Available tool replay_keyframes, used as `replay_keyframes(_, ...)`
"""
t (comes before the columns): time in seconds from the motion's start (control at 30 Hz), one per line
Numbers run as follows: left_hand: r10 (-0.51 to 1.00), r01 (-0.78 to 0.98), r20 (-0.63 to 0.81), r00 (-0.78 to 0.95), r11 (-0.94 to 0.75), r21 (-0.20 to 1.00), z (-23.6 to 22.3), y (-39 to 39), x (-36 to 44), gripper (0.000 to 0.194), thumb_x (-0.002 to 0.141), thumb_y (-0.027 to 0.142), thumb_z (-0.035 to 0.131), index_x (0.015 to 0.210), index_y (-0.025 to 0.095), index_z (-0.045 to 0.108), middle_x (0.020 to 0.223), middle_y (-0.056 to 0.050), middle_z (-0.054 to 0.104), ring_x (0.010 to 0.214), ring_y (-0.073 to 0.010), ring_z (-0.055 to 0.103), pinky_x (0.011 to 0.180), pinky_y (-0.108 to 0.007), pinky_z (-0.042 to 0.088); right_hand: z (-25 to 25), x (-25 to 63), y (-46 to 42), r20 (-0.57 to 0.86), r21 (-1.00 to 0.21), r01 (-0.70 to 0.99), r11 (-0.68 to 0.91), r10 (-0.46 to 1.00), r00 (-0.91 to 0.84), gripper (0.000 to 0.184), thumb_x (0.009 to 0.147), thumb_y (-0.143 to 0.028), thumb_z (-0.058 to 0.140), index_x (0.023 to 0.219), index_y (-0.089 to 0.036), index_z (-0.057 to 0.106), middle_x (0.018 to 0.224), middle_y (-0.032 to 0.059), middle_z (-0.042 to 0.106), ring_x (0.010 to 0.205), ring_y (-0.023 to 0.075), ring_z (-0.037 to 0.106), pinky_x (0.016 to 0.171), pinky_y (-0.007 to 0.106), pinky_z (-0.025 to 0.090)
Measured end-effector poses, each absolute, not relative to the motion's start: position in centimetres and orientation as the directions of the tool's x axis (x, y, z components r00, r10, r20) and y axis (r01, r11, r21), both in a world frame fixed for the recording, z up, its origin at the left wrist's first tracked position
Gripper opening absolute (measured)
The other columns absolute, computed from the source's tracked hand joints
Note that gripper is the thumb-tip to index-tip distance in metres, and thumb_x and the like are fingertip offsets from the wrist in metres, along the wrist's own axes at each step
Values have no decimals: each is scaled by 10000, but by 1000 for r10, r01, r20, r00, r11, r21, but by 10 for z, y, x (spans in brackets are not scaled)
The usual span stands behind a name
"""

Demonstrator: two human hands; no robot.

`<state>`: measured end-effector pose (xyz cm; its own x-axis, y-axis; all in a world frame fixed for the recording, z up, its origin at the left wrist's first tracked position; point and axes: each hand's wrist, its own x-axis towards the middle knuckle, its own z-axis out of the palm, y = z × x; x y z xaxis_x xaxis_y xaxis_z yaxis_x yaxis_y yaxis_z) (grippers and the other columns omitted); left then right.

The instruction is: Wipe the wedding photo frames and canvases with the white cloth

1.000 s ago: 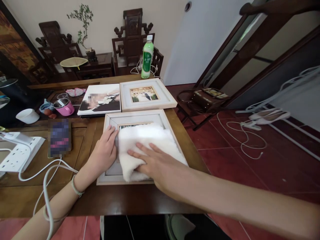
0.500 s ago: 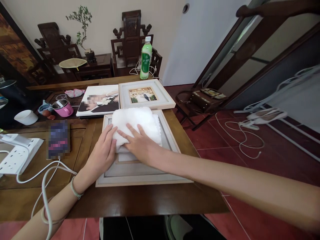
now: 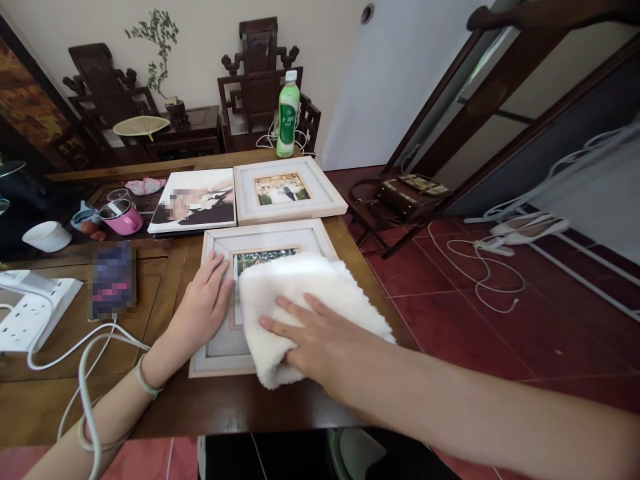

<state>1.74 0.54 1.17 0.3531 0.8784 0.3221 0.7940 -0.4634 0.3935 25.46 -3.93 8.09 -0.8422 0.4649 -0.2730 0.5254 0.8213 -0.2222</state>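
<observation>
Drawn Nearer

On your brown wooden table [image 3: 225,407] lay a pale wooden frame [image 3: 199,368]; your white fluffy cloth [image 3: 345,288] had slid onto its near right corner. The green plastic bottle [image 3: 291,93] bore an illegible green label [image 3: 287,125]. Your right hand [image 3: 313,335], fingers spread, pressed the cloth; your left hand [image 3: 203,305], fingers close, rested along the frame's left side.

Cloth [image 3: 295,277] on frame [image 3: 220,371], bottle [image 3: 287,123] behind, mug [image 3: 132,222] left

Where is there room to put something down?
The table is bare between its near edge and the picture frame under the cloth, and between that frame and the blurred dark thing. It is crowded around the pink mug and white cup.
</observation>
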Motion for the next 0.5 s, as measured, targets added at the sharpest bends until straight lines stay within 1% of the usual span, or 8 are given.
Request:
replay_keyframes(0.07,874,804,318,367,-470,364,10,5,17,455,1011,324,355,1371,75,481,1488,-214,452,1472,-304,299,1183,-518,309,90,264,-39,-288,-205,577,791,514,-808,295,742,-60,646,993,-163,761,1487,168,472,1379,484,356,1025,704,363)
replay_keyframes(0.17,866,808,302,398,-487,333,12,3,18,426,990,250,352,1369,110,487,1500,-203,440,1465,-315,312,1137,-533,374,95,268,-28,-269,-166,608,776,558,-785,479,710,34,571,1136,-142,702,1521,165,426,1381,435,382,1014,620,434)
replay_keyframes(0.23,857,797,300,420,-506,331,14,1,19,407,965,191,348,1331,150,521,1485,-182,463,1427,-311,386,1091,-522,429,91,260,-13,-172,-135,613,779,591,-788,628,714,87,495,1276,-164,619,1570,132,353,1424,377,334,1046,568,430)
replay_keyframes(0.27,852,787,304,427,-515,339,15,0,19,389,950,172,356,1287,158,551,1442,-178,507,1374,-309,460,1055,-506,465,87,253,-3,-105,-113,617,779,608,-787,674,724,106,458,1323,-177,581,1590,117,315,1447,354,294,1072,561,405)
replay_keyframes(0.3,847,778,313,430,-523,349,17,0,19,358,938,163,370,1227,158,582,1364,-178,568,1289,-306,545,1005,-484,504,83,244,7,-41,-87,625,776,624,-781,690,740,118,423,1342,-188,563,1602,103,289,1465,338,252,1097,564,374)
replay_keyframes(0.37,838,767,348,421,-533,358,19,1,20,270,927,171,403,1080,156,624,1135,-161,665,1051,-286,666,877,-434,560,77,226,26,31,-44,622,782,623,-781,637,794,112,385,1323,-185,576,1610,91,273,1482,336,196,1128,586,310)
replay_keyframes(0.43,833,770,381,403,-533,352,20,2,20,212,928,186,425,972,170,632,957,-123,681,878,-258,684,783,-396,570,75,210,42,23,-31,604,797,604,-796,579,839,92,361,1311,-163,581,1585,104,337,1478,339,207,1130,585,296)
replay_keyframes(0.5,836,772,384,391,-525,357,22,2,21,199,935,195,434,946,181,632,921,-106,679,846,-245,681,765,-382,568,76,201,51,-12,-47,583,811,583,-812,569,839,89,366,1317,-144,569,1522,129,445,1467,330,250,1114,561,319)
